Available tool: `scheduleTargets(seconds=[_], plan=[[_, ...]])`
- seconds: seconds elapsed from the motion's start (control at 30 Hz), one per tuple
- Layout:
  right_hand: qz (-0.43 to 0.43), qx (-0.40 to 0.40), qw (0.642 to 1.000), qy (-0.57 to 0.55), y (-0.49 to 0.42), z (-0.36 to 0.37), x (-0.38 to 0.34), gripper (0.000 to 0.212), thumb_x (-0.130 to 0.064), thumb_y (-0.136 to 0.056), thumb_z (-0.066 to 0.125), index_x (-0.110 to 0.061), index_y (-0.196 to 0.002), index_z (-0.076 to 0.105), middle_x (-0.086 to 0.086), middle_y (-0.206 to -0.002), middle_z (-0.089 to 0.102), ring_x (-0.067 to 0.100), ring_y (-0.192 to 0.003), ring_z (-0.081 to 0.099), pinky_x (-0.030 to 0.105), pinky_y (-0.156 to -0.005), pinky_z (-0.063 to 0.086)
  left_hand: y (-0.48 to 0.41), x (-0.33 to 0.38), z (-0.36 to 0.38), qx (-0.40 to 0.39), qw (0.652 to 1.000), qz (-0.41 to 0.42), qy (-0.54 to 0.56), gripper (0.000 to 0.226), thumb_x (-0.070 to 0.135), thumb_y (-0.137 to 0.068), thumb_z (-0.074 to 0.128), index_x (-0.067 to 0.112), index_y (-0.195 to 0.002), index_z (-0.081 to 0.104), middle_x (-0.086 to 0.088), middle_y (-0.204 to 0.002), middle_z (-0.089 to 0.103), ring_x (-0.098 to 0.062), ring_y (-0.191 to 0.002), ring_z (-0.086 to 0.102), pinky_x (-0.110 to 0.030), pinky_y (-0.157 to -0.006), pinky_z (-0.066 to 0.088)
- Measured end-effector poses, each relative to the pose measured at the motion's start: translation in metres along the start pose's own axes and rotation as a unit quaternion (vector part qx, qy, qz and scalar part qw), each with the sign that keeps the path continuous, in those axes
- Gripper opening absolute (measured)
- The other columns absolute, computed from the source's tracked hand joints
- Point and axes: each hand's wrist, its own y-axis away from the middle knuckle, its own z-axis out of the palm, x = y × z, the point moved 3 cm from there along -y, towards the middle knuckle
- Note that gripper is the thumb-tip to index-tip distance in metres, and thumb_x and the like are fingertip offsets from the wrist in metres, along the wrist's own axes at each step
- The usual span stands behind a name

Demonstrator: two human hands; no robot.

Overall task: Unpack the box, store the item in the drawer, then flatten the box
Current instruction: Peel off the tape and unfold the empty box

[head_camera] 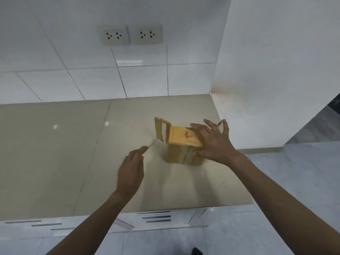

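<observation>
Beige countertop (55,153) abutting a white tiled wall (73,70), with two socket plates (130,34) set side by side in the tiles. Beneath the front edge, white cabinet fronts (156,217) bearing dark slot-like marks. Cardboard box (181,144) standing on the counter toward its right end, one flap (161,130) raised at the left side, brown tape visible on the flap and front face. Right hand (211,142) spread wide, palm against the box's right side, fingers reaching over the top. Left hand (131,168) just left of the box, closed in a narrow pinch on a strip of clear tape (151,144) stretched toward the box.
</observation>
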Motion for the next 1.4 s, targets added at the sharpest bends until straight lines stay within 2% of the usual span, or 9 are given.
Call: scheduleTargets(seconds=[0.07, 0.17, 0.3, 0.4, 0.63, 0.83, 1.07, 1.27, 1.4], plan=[[0.026, -0.012, 0.998, -0.051, 0.000, -0.001, -0.002, 0.091, -0.049, -0.069, 0.074, -0.032, -0.143, 0.025, -0.009, -0.148, 0.038, 0.015, -0.146, 0.015, 0.063, -0.111, -0.009, -0.014, 0.014, -0.007, -0.007, 0.996, 0.087, -0.036, 0.042, 0.004, -0.094, 0.048, 0.023, -0.132, 0.053, -0.004, -0.125, 0.063, -0.024, -0.106, 0.059, -0.037, -0.081, 0.055], [0.033, -0.036, 0.995, -0.085, -0.002, -0.004, -0.003, 0.086, -0.044, -0.067, 0.077, -0.034, -0.139, 0.030, -0.013, -0.145, 0.041, 0.011, -0.145, 0.019, 0.061, -0.111, -0.010, -0.038, 0.025, -0.012, -0.020, 0.973, 0.192, -0.125, 0.057, -0.009, -0.085, 0.051, 0.025, -0.131, 0.055, -0.009, -0.125, 0.063, -0.032, -0.111, 0.054, -0.041, -0.082, 0.052], [0.034, -0.058, 0.993, -0.098, -0.003, -0.006, -0.002, 0.085, -0.042, -0.068, 0.077, -0.035, -0.139, 0.031, -0.012, -0.145, 0.040, 0.012, -0.145, 0.018, 0.060, -0.112, -0.012, -0.059, 0.025, -0.025, -0.026, 0.947, 0.263, -0.185, 0.057, -0.007, -0.082, 0.048, 0.026, -0.126, 0.061, -0.010, -0.125, 0.063, -0.034, -0.114, 0.054, -0.041, -0.081, 0.046], [0.038, -0.059, 0.993, -0.099, -0.001, -0.005, -0.002, 0.083, -0.041, -0.069, 0.077, -0.036, -0.138, 0.030, -0.011, -0.146, 0.039, 0.012, -0.145, 0.016, 0.060, -0.113, -0.012, -0.063, 0.029, -0.032, -0.040, 0.931, 0.304, -0.196, 0.062, -0.013, -0.076, 0.057, 0.025, -0.126, 0.061, -0.011, -0.125, 0.062, -0.034, -0.115, 0.054, -0.042, -0.084, 0.045], [0.043, -0.056, 0.990, -0.122, -0.001, -0.003, 0.000, 0.083, -0.042, -0.070, 0.076, -0.037, -0.138, 0.030, -0.013, -0.147, 0.037, 0.010, -0.146, 0.012, 0.059, -0.113, -0.015, -0.060, 0.042, -0.003, -0.060, 0.954, 0.266, -0.126, 0.056, -0.002, -0.081, 0.053, 0.028, -0.128, 0.055, -0.008, -0.125, 0.062, -0.031, -0.108, 0.053, -0.041, -0.078, 0.049], [0.042, -0.056, 0.991, -0.110, -0.001, -0.001, 0.001, 0.082, -0.043, -0.071, 0.075, -0.037, -0.137, 0.028, -0.013, -0.149, 0.035, 0.012, -0.147, 0.012, 0.060, -0.112, -0.012, -0.063, 0.052, 0.006, -0.048, 0.953, 0.271, -0.129, 0.047, 0.004, -0.086, 0.048, 0.024, -0.127, 0.060, -0.005, -0.129, 0.061, -0.028, -0.111, 0.050, -0.039, -0.081, 0.044], [0.049, -0.061, 0.991, -0.111, -0.002, 0.001, 0.003, 0.081, -0.043, -0.072, 0.075, -0.038, -0.137, 0.027, -0.016, -0.149, 0.032, 0.011, -0.147, 0.009, 0.059, -0.113, -0.013, -0.060, 0.044, 0.014, -0.083, 0.969, 0.226, -0.058, 0.045, 0.009, -0.093, 0.046, 0.028, -0.132, 0.053, 0.001, -0.130, 0.060, -0.026, -0.110, 0.048, -0.043, -0.086, 0.049], [0.048, -0.067, 0.991, -0.108, -0.002, 0.003, 0.006, 0.082, -0.044, -0.073, 0.075, -0.037, -0.139, 0.026, -0.015, -0.150, 0.031, 0.012, -0.147, 0.009, 0.060, -0.112, -0.013, -0.072, 0.056, 0.002, -0.072, 0.939, 0.304, -0.145, 0.053, 0.003, -0.085, 0.043, 0.026, -0.131, 0.054, -0.005, -0.129, 0.061, -0.030, -0.110, 0.049, -0.041, -0.081, 0.045], [0.058, -0.066, 0.990, -0.112, -0.003, 0.004, 0.007, 0.082, -0.044, -0.072, 0.075, -0.037, -0.139, 0.027, -0.015, -0.150, 0.032, 0.012, -0.147, 0.008, 0.060, -0.112, -0.014, -0.074, 0.050, 0.009, -0.098, 0.951, 0.269, -0.112, 0.054, 0.003, -0.086, 0.049, 0.028, -0.133, 0.051, -0.002, -0.128, 0.061, -0.027, -0.108, 0.046, -0.045, -0.082, 0.051]])
